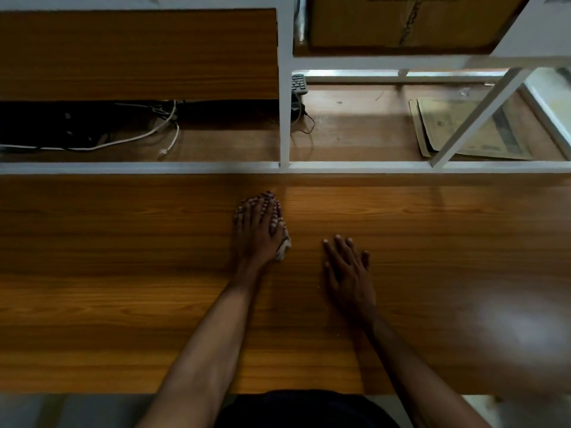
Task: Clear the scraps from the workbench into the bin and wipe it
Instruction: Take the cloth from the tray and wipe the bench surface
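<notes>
My left hand (pixel 258 228) lies flat on a small patterned cloth (pixel 283 247) and presses it against the wooden workbench (pixel 123 242), near the bench's far edge at the centre. Most of the cloth is hidden under the hand; only its edges show around the fingers and by the wrist. My right hand (pixel 347 270) rests palm down on the bare wood just to the right, fingers straight and slightly spread. No scraps and no bin are in view.
A white metal frame (pixel 285 166) runs along the bench's far edge with an upright post. Behind it lie white and black cables (pixel 148 134), a dark keyboard (pixel 299 83), and flattened brown paper bags (pixel 463 131). A cardboard box (pixel 401 20) sits on the upper shelf.
</notes>
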Tool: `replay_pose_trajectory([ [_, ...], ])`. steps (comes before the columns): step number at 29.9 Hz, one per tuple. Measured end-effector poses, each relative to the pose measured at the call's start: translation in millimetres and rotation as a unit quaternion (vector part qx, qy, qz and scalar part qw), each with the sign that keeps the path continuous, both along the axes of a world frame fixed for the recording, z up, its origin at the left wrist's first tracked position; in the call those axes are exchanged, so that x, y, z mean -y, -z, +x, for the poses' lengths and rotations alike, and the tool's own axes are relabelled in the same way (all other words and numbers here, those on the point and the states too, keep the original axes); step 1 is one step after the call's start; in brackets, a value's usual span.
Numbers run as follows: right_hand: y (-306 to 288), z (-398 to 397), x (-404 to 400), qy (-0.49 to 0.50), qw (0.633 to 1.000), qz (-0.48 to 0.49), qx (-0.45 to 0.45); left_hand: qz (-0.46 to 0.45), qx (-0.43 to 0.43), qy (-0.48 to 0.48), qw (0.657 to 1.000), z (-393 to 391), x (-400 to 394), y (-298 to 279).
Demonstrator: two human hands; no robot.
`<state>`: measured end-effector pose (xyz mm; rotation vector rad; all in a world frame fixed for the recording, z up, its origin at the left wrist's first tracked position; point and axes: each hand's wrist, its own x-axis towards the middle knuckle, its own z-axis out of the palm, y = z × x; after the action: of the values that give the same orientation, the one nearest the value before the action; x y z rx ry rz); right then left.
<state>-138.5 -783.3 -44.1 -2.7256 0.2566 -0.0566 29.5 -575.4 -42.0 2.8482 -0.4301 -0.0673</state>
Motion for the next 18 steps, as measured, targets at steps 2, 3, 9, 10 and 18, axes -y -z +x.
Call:
replay_pose_trajectory([
  [2, 0.9, -1.3, 0.1, -0.003, 1.0, 0.003, 0.001, 0.002, 0.01, 0.046, 0.999, -20.2, 8.8, 1.8],
  [3, 1.1, -1.6, 0.3, -0.004, 1.0, 0.004, -0.001, 0.001, 0.017, 0.075, 0.997, -28.6, 5.1, 1.6],
  [9, 1.9, 0.0, 0.0, -0.003, 1.0, 0.009, -0.009, 0.023, 0.014, 0.137, 0.99, -10.0, -45.8, 2.2],
  [10, 1.3, 0.7, -1.2, -0.001, 1.0, 0.008, -0.012, 0.019, 0.011, 0.117, 0.993, 0.9, -46.0, 2.7],
  [18, -0.9, 18.3, 4.5, -0.031, 0.999, -0.029, -0.006, 0.002, 0.003, 0.006, 1.0, 5.3, 27.9, 3.5],
])
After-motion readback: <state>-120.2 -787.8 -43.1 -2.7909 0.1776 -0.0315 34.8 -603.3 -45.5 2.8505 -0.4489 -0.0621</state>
